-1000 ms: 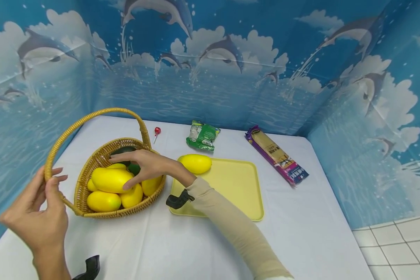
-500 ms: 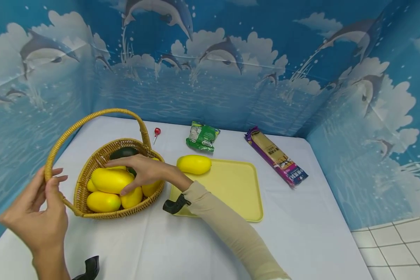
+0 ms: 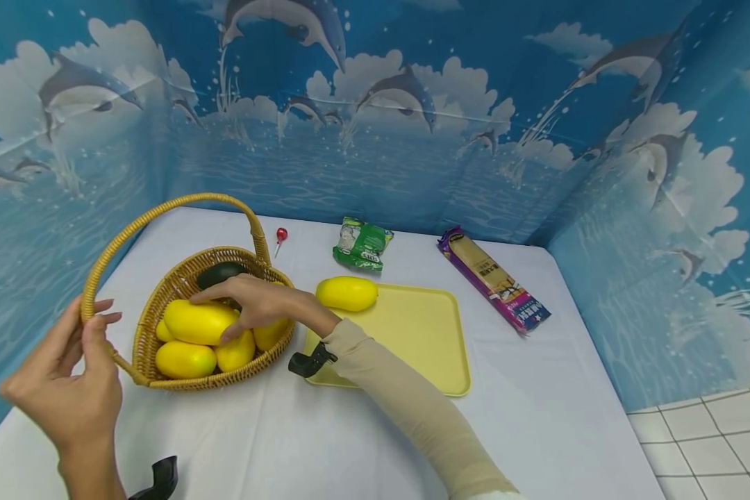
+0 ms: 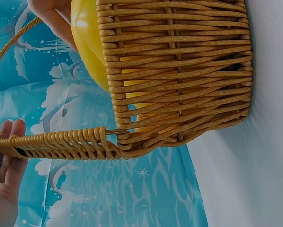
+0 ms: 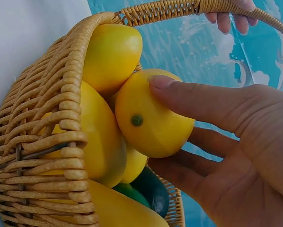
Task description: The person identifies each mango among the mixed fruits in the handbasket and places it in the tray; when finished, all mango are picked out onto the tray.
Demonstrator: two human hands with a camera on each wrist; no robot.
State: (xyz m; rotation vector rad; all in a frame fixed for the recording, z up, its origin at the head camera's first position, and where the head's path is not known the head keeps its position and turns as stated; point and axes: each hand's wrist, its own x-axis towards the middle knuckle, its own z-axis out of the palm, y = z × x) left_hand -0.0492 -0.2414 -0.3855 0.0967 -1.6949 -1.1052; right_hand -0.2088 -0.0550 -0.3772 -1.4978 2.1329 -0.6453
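My left hand (image 3: pixel 69 389) holds the tan handle (image 3: pixel 162 206) of a wicker basket (image 3: pixel 181 274) between thumb and fingers. Several yellow mangoes lie in the basket, with a dark green fruit (image 3: pixel 221 273) behind them. Over the pile, my right hand (image 3: pixel 256 302) grips the topmost mango (image 3: pixel 194 321). The right wrist view shows the thumb on this mango's (image 5: pixel 151 113) near side and the fingers curving round its far side; it touches the mangoes around it. In the left wrist view the basket's woven side (image 4: pixel 179 71) hides most of the fruit.
Right of the basket is a yellow tray (image 3: pixel 425 333), with another mango (image 3: pixel 346 294) at its far left corner. Farther back lie a red lollipop (image 3: pixel 281 235), a green snack bag (image 3: pixel 362 244) and a long purple package (image 3: pixel 494 278). A dolphin-print curtain (image 3: pixel 375 153) surrounds the table.
My right hand has moved slightly left and down, closing its thumb and fingers round the top mango. The left hand stays on the handle, and the basket has not moved.
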